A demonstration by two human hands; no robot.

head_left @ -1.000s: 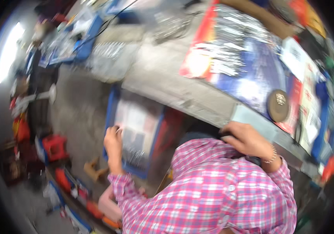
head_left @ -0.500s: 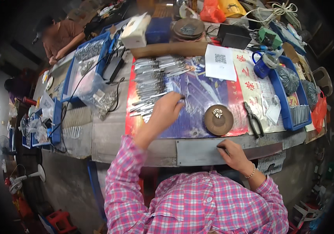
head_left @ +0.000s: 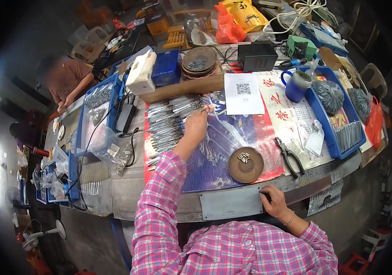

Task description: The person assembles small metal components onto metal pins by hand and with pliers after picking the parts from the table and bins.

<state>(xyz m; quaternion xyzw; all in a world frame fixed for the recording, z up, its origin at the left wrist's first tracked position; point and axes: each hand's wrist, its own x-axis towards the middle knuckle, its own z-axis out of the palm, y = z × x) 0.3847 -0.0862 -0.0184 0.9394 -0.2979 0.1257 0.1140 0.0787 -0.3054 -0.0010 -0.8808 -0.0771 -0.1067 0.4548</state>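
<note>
My left hand [head_left: 197, 126] reaches over the table to the right end of the upper stack of thin silver metal rods [head_left: 186, 104]. Its fingertips come together there, and what they pinch, if anything, is too small to make out. A longer stack of similar rods [head_left: 163, 128] lies left of the wrist. At the table's front edge my right hand [head_left: 274, 201] rests with curled fingers beside a grey metal plate [head_left: 230, 202]; the inside of that hand is hidden. Between the hands stands a round brown dish [head_left: 246, 174] with several small silver pieces [head_left: 244, 157] in it.
Pliers [head_left: 290, 158] lie right of the dish. A blue mug [head_left: 296, 87] and a blue tray [head_left: 356, 147] with bags and metal parts stand farther right. Cables and a blue tray [head_left: 86, 123] are at left, where another person [head_left: 70, 82] sits. A white printed sheet [head_left: 244, 94] lies behind.
My left hand has moved away from me, from the lower rods to the upper stack's right end. The view has shifted. My right hand remains by the plate with curled fingers.
</note>
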